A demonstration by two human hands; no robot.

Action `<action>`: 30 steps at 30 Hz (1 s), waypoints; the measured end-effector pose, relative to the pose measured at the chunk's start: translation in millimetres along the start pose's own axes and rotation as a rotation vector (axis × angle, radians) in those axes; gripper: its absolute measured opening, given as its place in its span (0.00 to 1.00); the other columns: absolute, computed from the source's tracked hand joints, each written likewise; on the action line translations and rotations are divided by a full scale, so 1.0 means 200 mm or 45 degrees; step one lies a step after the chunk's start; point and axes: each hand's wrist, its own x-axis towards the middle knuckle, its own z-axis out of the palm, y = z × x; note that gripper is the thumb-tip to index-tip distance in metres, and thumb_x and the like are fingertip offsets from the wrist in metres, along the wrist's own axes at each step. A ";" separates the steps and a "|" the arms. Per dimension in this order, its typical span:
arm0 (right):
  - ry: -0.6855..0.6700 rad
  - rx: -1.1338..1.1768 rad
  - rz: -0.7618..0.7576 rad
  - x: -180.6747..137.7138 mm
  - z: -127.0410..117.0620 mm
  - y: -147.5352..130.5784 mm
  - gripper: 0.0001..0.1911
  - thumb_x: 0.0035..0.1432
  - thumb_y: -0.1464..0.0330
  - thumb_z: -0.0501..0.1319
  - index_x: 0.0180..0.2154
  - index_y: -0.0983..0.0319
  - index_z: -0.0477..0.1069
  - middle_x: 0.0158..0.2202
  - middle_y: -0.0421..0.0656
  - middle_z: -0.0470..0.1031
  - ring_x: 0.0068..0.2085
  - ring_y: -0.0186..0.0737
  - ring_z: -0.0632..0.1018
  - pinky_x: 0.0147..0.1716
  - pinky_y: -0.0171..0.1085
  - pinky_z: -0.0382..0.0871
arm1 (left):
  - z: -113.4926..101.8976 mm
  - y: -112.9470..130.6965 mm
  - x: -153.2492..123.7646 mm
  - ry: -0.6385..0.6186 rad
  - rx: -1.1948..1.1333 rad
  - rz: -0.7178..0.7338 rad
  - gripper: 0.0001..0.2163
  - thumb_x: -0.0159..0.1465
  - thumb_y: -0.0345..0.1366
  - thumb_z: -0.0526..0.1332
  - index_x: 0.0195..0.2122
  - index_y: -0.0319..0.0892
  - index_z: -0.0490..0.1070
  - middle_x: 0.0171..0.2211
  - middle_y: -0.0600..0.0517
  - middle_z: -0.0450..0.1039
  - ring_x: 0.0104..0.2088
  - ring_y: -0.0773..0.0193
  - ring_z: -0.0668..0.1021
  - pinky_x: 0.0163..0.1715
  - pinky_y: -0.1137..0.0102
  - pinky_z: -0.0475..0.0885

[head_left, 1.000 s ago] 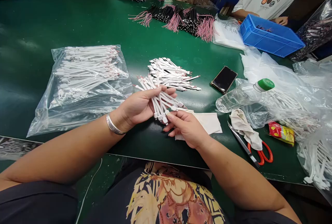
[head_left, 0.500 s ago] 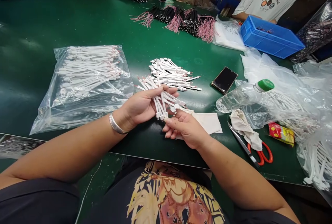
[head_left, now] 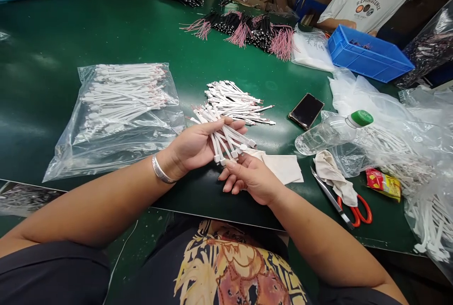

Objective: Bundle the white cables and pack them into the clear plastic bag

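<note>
A bunch of short white cables (head_left: 224,141) with small plugs lies across my left hand (head_left: 198,147), whose thumb presses down on top of them. My right hand (head_left: 251,177) pinches the plug end of one of these cables between thumb and forefinger, its other fingers curled below. Just beyond the hands is a loose pile of the same white cables (head_left: 235,100), with bare reddish wire ends. To the left, a clear plastic bag (head_left: 141,142) holds many more white cables. A folded white cloth (head_left: 285,168) rests on the table behind my right hand.
At right stand a phone (head_left: 306,111), a clear bottle (head_left: 325,133) lying tilted, red-handled scissors (head_left: 363,213) and a snack packet (head_left: 384,184). Bags of white cables (head_left: 432,220) line the right edge. A blue bin (head_left: 370,55) and black-pink wire bundles (head_left: 240,27) sit farther back, near two people.
The plug ends in my hands have shifted and fanned slightly, and my right hand's fingers have moved a little. At the back, a co-worker's hand has moved away from the red-handled tool.
</note>
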 end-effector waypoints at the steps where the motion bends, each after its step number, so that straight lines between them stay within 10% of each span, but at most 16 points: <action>1: -0.030 -0.003 0.018 0.00 0.00 0.00 0.18 0.51 0.56 0.65 0.36 0.63 0.67 0.27 0.39 0.75 0.22 0.30 0.77 0.17 0.25 0.66 | 0.00 0.00 0.00 0.004 -0.005 -0.001 0.11 0.65 0.28 0.51 0.32 0.37 0.71 0.39 0.45 0.78 0.44 0.57 0.78 0.51 0.56 0.69; 30: -0.042 -0.054 0.146 -0.02 -0.01 -0.01 0.17 0.46 0.60 0.69 0.32 0.65 0.70 0.26 0.41 0.77 0.23 0.31 0.78 0.16 0.24 0.66 | -0.02 -0.02 0.02 -0.130 -0.022 -0.037 0.11 0.66 0.29 0.50 0.33 0.37 0.71 0.42 0.43 0.77 0.46 0.56 0.77 0.55 0.56 0.64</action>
